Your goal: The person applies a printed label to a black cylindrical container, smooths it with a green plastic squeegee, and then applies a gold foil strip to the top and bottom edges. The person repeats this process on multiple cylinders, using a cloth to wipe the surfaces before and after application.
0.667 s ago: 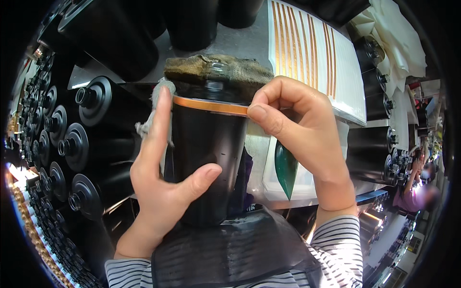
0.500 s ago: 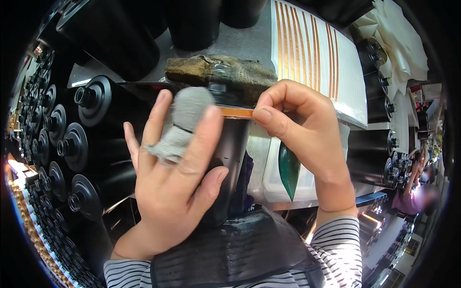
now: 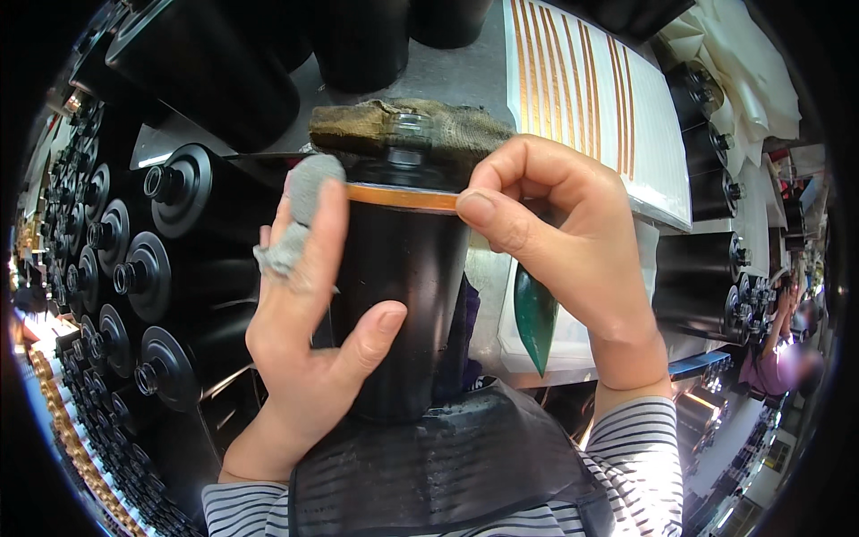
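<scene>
A black bottle (image 3: 403,304) with a clear neck lies in front of me, its neck pointing away. Across its shoulder runs a shiny copper-gold strip (image 3: 394,197). At the right end of that strip, my right hand (image 3: 559,228) pinches between thumb and forefinger. A green pointed flat piece (image 3: 535,324) sticks out below the same hand; how it is held is hidden. My left hand (image 3: 309,331) rests along the bottle's left side, fingers stretched and thumb apart. Grey cloth (image 3: 315,186) wraps one of its fingers, with the fingertips by the strip's left end.
Behind the neck lies a worn, dirty cloth bundle (image 3: 358,125). A white sheet (image 3: 658,134) with several copper strips lies far right. Black bottles (image 3: 201,224) are stacked at left, more (image 3: 693,268) at right. A person in purple (image 3: 765,367) is at far right.
My left hand has moved left from over the strip to the bottle's left side, baring more of the strip. The strip now curves along the shoulder. My right hand keeps its pinch, shifted slightly left.
</scene>
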`<state>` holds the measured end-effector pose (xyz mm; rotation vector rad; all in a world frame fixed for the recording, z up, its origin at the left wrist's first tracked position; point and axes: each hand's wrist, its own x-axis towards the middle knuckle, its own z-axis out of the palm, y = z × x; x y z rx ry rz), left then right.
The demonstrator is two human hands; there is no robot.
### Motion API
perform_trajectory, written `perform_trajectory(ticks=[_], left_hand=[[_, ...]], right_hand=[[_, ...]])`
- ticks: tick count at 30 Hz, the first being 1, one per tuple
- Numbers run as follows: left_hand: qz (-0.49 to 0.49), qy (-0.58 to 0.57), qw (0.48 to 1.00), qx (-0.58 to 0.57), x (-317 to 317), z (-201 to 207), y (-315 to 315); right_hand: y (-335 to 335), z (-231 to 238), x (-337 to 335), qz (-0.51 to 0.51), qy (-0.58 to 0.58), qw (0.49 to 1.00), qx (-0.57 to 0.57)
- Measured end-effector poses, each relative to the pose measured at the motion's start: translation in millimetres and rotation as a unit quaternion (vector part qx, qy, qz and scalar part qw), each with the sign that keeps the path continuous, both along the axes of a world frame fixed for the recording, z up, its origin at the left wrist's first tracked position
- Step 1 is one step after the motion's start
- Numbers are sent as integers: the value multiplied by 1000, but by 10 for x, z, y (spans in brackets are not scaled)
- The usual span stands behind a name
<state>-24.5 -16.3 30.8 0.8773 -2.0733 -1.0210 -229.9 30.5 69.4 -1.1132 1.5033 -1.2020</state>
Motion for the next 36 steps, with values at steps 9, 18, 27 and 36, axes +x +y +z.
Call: perform_trajectory(ticks=[9, 18, 27, 36], left_hand=[[-76, -158, 958, -228, -259, 264, 64], [-72, 46, 996, -14, -17, -81, -107], [-119, -138, 961, -210, -270, 302, -25], [-19, -64, 987, -145, -121, 141, 26]], right_hand=[[131, -117, -94, -79, -3, 997, -24], [446, -318, 202, -27, 341, 924, -169], [480, -350, 228, -58, 345, 919, -180], [716, -490, 98, -88, 215, 965, -119]])
